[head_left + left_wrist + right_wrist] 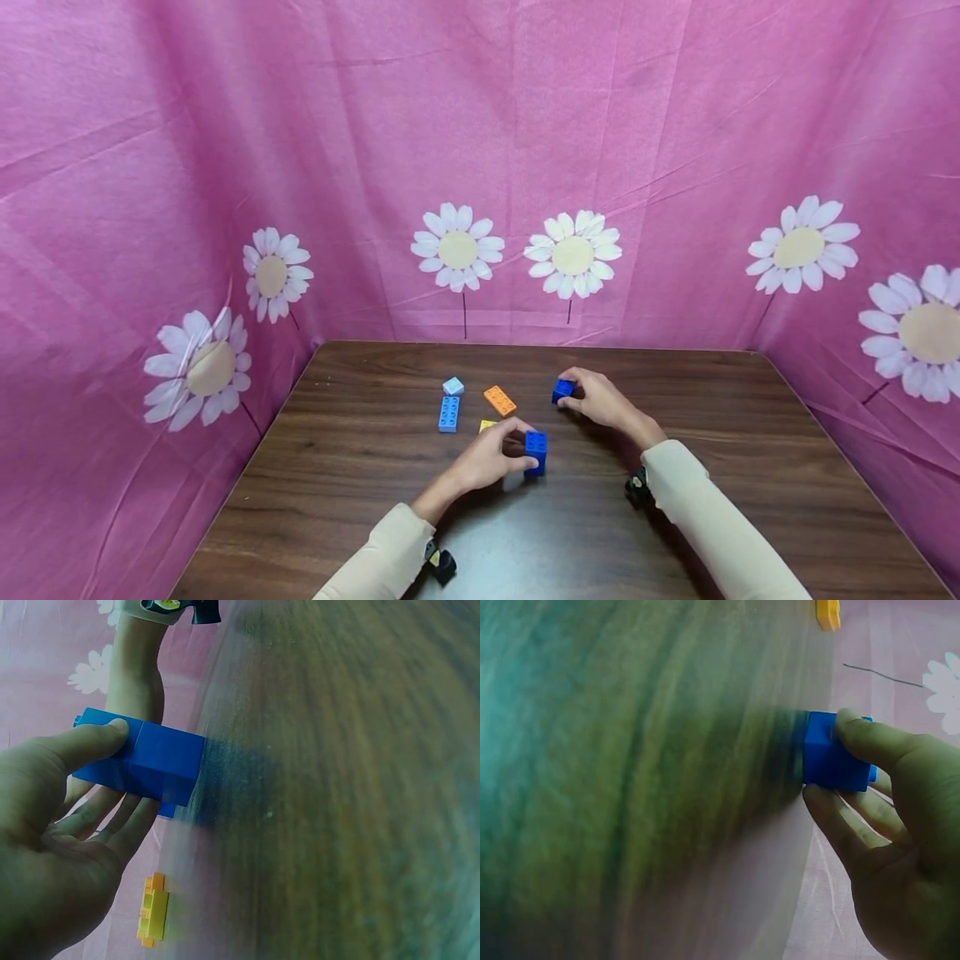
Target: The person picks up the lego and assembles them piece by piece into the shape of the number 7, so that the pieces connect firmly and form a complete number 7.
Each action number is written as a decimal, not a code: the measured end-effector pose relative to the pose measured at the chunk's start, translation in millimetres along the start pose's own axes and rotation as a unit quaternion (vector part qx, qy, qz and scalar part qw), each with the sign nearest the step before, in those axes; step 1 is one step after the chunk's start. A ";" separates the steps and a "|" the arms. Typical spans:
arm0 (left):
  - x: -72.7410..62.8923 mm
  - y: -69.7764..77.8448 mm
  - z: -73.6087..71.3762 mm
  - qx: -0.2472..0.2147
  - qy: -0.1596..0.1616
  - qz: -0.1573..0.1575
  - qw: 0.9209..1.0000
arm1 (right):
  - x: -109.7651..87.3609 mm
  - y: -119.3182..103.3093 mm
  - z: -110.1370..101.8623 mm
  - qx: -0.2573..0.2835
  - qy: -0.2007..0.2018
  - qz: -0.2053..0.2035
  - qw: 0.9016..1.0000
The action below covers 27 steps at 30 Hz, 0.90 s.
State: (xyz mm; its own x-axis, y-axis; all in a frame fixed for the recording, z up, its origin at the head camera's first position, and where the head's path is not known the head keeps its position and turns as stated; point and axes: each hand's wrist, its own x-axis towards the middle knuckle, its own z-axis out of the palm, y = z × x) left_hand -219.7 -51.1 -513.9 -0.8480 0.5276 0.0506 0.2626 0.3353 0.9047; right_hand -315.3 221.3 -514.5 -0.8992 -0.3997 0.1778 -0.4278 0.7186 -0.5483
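My left hand (480, 460) pinches a stack of two dark blue toy building bricks (536, 455) between thumb and fingers, studs up. In the left wrist view a seam crosses the blue stack (165, 761), and its lower end is right at the tabletop. Farther back and to the right, my right hand (602, 400) grips another dark blue brick (562, 392). Seen from the right wrist, the thumb lies on one side of this blue brick (829, 756) and the fingers on the other, with its base at the table surface.
Left of the hands lie a long light blue brick (448, 414), a small pale blue brick (453, 386) and an orange brick (499, 401). A yellow brick (487, 425) is partly hidden behind my left hand. Pink flowered cloth (517, 150) surrounds the wooden table (337, 450).
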 end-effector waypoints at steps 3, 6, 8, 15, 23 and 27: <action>-0.5 0.2 0.4 0.003 -0.001 0.004 1.000 | -1.3 -0.6 0.9 0.002 0.001 0.007 1.000; -1.0 0.0 1.1 0.007 -0.002 0.008 1.000 | -1.7 -1.0 1.6 0.001 0.001 0.011 1.000; -1.2 -0.4 1.4 0.007 -0.002 0.010 1.000 | -1.5 -1.1 1.9 0.000 0.001 0.012 1.000; -1.9 -0.1 1.5 0.003 -0.001 0.004 1.000 | -0.6 -0.7 3.2 -0.007 0.011 0.009 1.000; -1.1 1.8 1.0 0.000 0.001 0.000 1.000 | -1.4 -1.6 4.0 -0.006 0.010 0.003 1.000; -0.4 3.3 0.5 0.000 -0.001 0.001 1.000 | -2.4 -3.2 2.0 -0.003 0.011 0.006 1.000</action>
State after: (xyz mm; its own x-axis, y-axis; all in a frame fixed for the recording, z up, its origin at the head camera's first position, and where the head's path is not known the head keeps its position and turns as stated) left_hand -218.2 -49.8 -511.2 -0.8468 0.5293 0.0519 0.2646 0.3346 0.9045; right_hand -311.6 218.8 -514.7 -0.9063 -0.3780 0.1890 -0.4170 0.7275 -0.5449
